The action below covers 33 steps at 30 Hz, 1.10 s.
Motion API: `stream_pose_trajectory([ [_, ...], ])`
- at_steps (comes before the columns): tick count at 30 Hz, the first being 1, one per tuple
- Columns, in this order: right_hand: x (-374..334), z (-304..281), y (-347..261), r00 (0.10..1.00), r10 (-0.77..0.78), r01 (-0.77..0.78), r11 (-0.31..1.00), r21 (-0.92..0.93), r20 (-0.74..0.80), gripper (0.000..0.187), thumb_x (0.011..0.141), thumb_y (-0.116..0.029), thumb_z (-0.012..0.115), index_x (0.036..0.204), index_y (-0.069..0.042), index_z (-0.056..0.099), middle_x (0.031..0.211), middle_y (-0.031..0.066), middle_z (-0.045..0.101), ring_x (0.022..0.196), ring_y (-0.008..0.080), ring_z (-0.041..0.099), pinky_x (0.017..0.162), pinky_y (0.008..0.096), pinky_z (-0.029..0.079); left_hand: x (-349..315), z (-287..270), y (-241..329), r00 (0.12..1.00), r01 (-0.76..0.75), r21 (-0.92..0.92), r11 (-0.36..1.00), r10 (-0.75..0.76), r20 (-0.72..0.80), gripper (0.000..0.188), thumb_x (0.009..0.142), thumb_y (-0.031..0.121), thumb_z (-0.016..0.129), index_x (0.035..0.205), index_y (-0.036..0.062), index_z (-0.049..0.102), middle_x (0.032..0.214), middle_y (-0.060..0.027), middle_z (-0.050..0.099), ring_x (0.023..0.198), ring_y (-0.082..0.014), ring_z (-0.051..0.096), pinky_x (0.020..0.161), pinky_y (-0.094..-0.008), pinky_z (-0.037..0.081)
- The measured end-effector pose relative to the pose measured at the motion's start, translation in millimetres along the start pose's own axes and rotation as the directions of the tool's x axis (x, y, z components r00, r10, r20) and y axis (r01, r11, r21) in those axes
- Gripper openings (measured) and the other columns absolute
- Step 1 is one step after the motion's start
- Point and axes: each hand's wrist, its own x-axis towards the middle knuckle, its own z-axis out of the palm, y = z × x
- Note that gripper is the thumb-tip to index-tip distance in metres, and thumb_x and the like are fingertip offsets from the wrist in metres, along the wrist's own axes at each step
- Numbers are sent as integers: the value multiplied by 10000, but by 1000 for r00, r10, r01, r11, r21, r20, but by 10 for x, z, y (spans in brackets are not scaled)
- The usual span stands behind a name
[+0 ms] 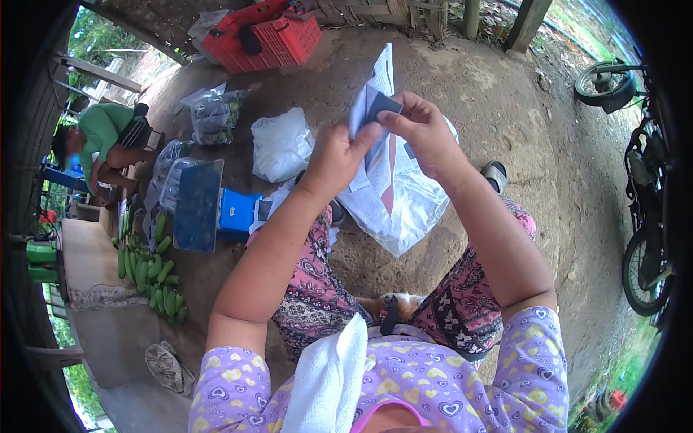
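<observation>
Out in front of me, both hands grip a folded sheet of newspaper point(379, 162), its top standing up in a point. My left hand point(343, 155) pinches the near left edge, thumb on top. My right hand point(426, 133) is closed on the right side, thumb and fingers at a dark grey printed patch on the fold. The sheet's lower part hangs over a clear plastic bag point(415, 216) on the ground between my feet. What lies inside that bag cannot be made out.
Left of me are a white plastic bag point(281, 148), a blue weighing scale point(238, 211), green bananas point(148, 267) and filled clear bags point(213, 119). A person in green point(108, 133) sits far left. A red crate point(267, 40) stands ahead, a motorcycle point(642, 173) right. A furry animal point(410, 304) lies between my legs.
</observation>
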Motion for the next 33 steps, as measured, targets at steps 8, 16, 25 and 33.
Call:
stream_pose_trajectory([
  [8, 165, -458, -217, 940, -3, -24, 997, -74, -341, 261, 833, -106, 605, 1057, 23, 573, 927, 91, 623, 806, 169, 588, 742, 292, 487, 85, -437, -351, 944, 275, 151, 949, -237, -232, 518, 953, 407, 503, 778, -72, 593, 644, -161, 578, 595, -210, 530, 599, -379, 422],
  [16, 162, -1414, -352, 874, -140, 110, 990, -92, -466, 171, 867, -117, 607, 1012, -26, 601, 862, 19, 629, 706, 83, 582, 650, 217, 476, 16, -766, -532, 890, 306, -29, 952, -296, -347, 397, 960, 307, 504, 1076, -58, 611, 923, -145, 670, 837, -199, 612, 788, -329, 459],
  [25, 9, -1456, -453, 881, -274, 217, 958, -186, -385, 82, 876, -62, 626, 951, -68, 593, 843, -7, 625, 730, 50, 564, 661, 200, 455, 25, -815, -597, 856, 244, -232, 942, -321, -406, 358, 881, 137, 625, 1189, -30, 546, 1106, -131, 626, 991, -186, 591, 885, -330, 451],
  [33, -61, -914, -495, 908, -396, 225, 735, -640, -136, 39, 880, -62, 623, 903, -46, 596, 832, 20, 670, 749, 76, 592, 679, 222, 472, 118, -314, -183, 953, -88, 507, 858, 221, -208, 700, 718, 208, 775, 1307, 41, 435, 1259, -170, 536, 1177, -315, 506, 994, -394, 391],
])
